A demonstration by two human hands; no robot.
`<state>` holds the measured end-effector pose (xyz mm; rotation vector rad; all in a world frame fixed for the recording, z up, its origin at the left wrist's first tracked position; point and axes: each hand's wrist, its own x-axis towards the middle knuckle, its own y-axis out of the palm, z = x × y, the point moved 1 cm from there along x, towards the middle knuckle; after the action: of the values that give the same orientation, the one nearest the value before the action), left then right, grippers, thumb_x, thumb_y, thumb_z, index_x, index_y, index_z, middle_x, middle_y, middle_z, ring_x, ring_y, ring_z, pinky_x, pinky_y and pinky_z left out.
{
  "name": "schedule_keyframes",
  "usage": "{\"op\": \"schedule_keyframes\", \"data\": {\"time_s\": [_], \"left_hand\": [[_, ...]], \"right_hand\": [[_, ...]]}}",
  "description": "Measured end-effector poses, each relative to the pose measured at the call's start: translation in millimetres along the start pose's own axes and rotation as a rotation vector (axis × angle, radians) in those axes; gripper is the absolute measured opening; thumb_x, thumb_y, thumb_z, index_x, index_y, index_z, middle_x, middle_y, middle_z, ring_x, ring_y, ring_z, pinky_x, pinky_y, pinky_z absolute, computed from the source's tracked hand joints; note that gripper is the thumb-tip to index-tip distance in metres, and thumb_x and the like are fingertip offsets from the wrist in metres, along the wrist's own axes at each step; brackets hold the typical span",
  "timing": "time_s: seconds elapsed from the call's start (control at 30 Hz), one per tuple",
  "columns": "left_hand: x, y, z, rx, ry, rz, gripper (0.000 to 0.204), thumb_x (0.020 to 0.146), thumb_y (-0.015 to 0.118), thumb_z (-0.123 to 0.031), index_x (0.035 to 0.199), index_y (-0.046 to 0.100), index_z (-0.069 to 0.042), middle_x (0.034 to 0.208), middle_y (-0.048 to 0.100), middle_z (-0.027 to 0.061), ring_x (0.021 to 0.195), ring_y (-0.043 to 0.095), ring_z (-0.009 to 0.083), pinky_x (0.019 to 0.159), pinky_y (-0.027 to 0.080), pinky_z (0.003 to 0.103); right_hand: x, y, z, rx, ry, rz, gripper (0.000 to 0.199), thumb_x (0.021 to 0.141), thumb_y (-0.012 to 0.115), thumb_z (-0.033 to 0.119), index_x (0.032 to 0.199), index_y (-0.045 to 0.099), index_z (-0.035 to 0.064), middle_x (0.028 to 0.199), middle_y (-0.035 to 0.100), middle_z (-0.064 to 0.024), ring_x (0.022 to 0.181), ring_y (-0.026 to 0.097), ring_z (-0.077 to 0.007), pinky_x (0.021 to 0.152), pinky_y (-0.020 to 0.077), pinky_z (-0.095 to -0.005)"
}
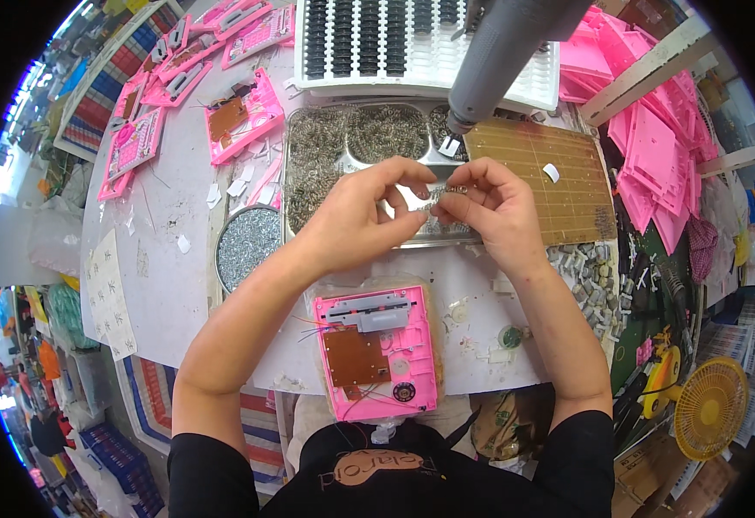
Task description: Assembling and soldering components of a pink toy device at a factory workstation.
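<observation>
Both hands are over a metal tray (287,194) filled with small coil springs (312,147). My right hand (502,211) pinches a small metal spring (457,189) between thumb and index finger. My left hand (356,211) faces it, its fingers curved and thumb and index fingertip apart; I see nothing held there. Nearer me lies an open pink plastic casing (425,345), with a brown circuit board (356,358), a grey slotted mechanism (377,312), thin wires and a round black part (403,392). A grey powered screwdriver (489,69) hangs above the tray.
Left of the tray stands a round dish of screws (249,246). Behind is a white rack (429,85) of black parts. Pink casings (135,147) lie far left, pink panels (653,138) pile up right. Grey pieces (597,285) and a yellow fan (710,406) are at right.
</observation>
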<state>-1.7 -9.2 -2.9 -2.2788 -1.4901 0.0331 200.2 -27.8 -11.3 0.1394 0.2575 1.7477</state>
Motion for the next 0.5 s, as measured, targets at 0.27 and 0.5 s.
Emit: {"op": "schedule_keyframes", "data": {"time_s": [0.27,0.5], "left_hand": [[-4.4,-1.5,8.5,0.037,-0.206,0.004,0.029,0.101,0.058,-0.026,0.091,0.067,-0.001,0.071,0.062,0.0014,0.059,0.052,0.0065,0.051,0.042,0.029],[6.6,-10.3,2.6,0.276,-0.364,0.109,0.036,0.099,0.061,-0.033,0.091,0.066,0.002,0.069,0.063,0.0084,0.058,0.058,0.0152,0.055,0.047,0.034]], "right_hand": [[-4.6,11.9,0.5,-0.257,-0.367,0.018,0.017,0.083,0.073,-0.005,0.096,0.064,0.0006,0.095,0.066,-0.0067,0.079,0.067,-0.0147,0.071,0.0561,-0.0263],[-3.1,12.4,7.6,-0.688,-0.615,0.053,0.019,0.077,0.077,-0.002,0.093,0.068,0.0021,0.092,0.068,-0.0080,0.078,0.066,-0.0172,0.070,0.0539,-0.0291]]}}
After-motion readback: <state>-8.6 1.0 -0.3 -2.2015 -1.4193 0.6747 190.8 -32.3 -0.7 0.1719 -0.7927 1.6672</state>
